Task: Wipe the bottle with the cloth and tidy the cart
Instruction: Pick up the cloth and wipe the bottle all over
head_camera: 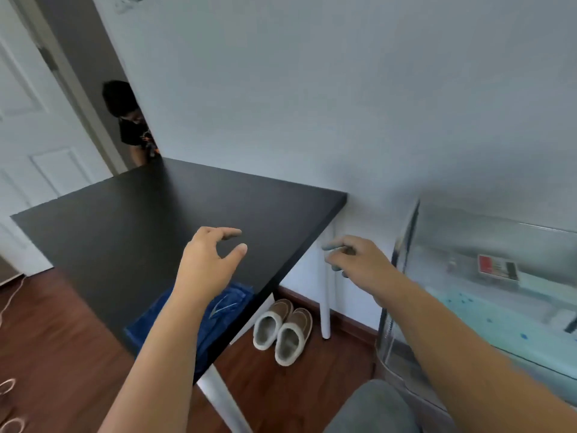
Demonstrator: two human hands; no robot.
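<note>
A blue cloth lies on the near right part of the black table, partly hidden under my left forearm. My left hand hovers over the table just beyond the cloth, fingers loosely curved and holding nothing. My right hand hangs in the air past the table's right edge, fingers loosely bent and empty. No bottle and no cart show in this view.
A glass tank with pale blue contents stands at the right. A pair of slippers sits on the wood floor by the white table leg. Another person stands in the doorway at the back left.
</note>
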